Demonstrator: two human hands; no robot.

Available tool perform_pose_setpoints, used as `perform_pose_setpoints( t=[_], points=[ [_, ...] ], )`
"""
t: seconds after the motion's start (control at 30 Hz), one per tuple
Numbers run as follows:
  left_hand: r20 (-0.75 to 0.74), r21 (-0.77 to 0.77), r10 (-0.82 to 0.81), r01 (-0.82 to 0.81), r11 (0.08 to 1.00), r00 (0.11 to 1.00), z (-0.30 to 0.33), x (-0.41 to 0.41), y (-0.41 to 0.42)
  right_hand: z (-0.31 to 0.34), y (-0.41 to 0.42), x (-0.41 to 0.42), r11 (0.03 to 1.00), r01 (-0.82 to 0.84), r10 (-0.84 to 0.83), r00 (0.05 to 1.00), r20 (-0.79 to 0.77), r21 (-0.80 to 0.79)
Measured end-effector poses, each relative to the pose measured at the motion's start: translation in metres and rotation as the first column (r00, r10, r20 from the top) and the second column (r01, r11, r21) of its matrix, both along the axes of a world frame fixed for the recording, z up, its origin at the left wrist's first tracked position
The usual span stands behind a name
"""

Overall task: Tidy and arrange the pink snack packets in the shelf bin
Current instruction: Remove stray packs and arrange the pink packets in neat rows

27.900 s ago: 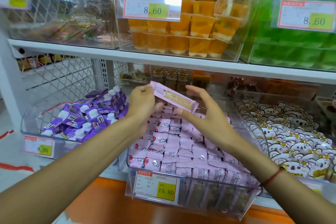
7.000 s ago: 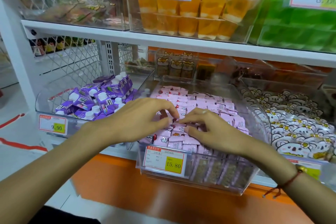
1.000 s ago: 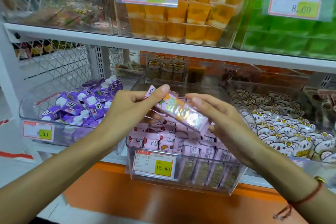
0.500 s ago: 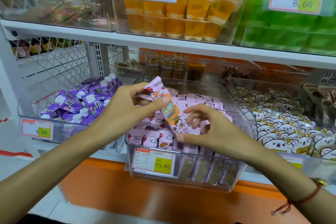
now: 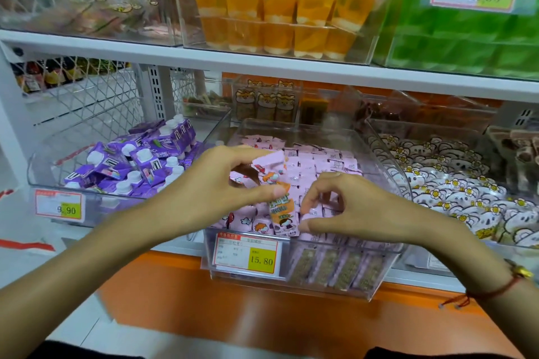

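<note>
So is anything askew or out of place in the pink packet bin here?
Only one packet: it stands on end at the bin's front, printed face showing, pinched by the left hand near its top, with the right hand's thumb at its lower edge. The other packets lie in flat rows. Nothing looks spilled or damaged.

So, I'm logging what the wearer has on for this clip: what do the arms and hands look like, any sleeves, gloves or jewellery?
Both forearms are bare, with no sleeves or gloves in view. The left hand shows no rings. The right hand is also ringless, but its wrist carries a thin red cord bracelet with a small gold-coloured bead and loose knotted ends.
</note>
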State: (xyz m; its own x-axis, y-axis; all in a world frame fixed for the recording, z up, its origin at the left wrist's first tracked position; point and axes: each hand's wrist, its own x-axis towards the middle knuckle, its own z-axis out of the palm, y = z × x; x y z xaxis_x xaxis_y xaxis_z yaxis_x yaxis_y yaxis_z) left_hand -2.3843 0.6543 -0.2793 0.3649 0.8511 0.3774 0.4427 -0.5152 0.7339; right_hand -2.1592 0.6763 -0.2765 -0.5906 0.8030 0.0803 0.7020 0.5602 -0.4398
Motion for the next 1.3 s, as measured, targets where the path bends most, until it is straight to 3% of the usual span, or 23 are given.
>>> perform_pose_setpoints(
  t=[0.13, 0.23, 0.33, 0.47, 0.63, 0.77, 0.87, 1.0, 1.1, 1.2, 1.3],
  points=[
    [-0.135, -0.027, -0.003, -0.001, 1.000, 0.991, -0.017, 0.014, 0.000, 0.000, 0.002, 0.008, 0.993, -0.067, 0.057, 0.993, -0.104, -0.093],
    [-0.295, 0.130, 0.098, -0.062, 0.990, 0.950, -0.023, 0.017, 0.002, -0.002, 0.003, 0.012, 0.990, -0.084, 0.069, 0.989, -0.132, -0.115],
    [-0.440, 0.267, 0.127, -0.005, 0.964, 0.889, -0.015, 0.014, 0.004, -0.003, 0.004, 0.014, 0.991, -0.084, 0.068, 0.987, -0.147, -0.103],
    [-0.505, 0.190, 0.040, 0.065, 0.980, 0.862, -0.013, 0.009, 0.005, -0.004, 0.005, 0.012, 0.992, -0.086, 0.072, 0.988, -0.140, -0.096],
    [-0.562, 0.251, 0.098, 0.057, 0.966, 0.821, -0.017, 0.017, 0.007, -0.002, 0.006, 0.011, 0.991, -0.084, 0.071, 0.990, -0.121, -0.106],
    [-0.592, 0.193, 0.040, 0.094, 0.977, 0.805, -0.017, 0.016, 0.007, 0.000, 0.006, 0.009, 0.987, -0.076, 0.059, 0.991, -0.119, -0.144],
    [-0.506, 0.164, 0.051, 0.038, 0.986, 0.861, -0.022, 0.014, 0.005, -0.001, 0.008, 0.006, 0.993, -0.023, 0.007, 0.990, -0.142, -0.113],
    [-0.343, 0.216, 0.187, -0.117, 0.969, 0.921, -0.027, 0.012, 0.005, -0.007, 0.009, -0.003, 0.991, 0.099, -0.089, 0.990, -0.109, 0.092],
    [-0.461, 0.264, 0.279, -0.170, 0.949, 0.843, -0.025, 0.007, 0.007, -0.010, 0.010, -0.009, 0.991, 0.099, -0.095, 0.994, -0.048, 0.094],
    [-0.610, 0.232, 0.236, -0.115, 0.966, 0.757, -0.023, 0.003, 0.010, -0.007, 0.015, -0.016, 0.991, 0.133, -0.134, 0.991, -0.032, -0.021],
    [-0.605, 0.218, 0.247, -0.141, 0.966, 0.757, -0.021, 0.004, 0.010, -0.007, 0.016, -0.024, 0.984, 0.176, -0.176, 0.984, -0.004, 0.032]
  ],
)
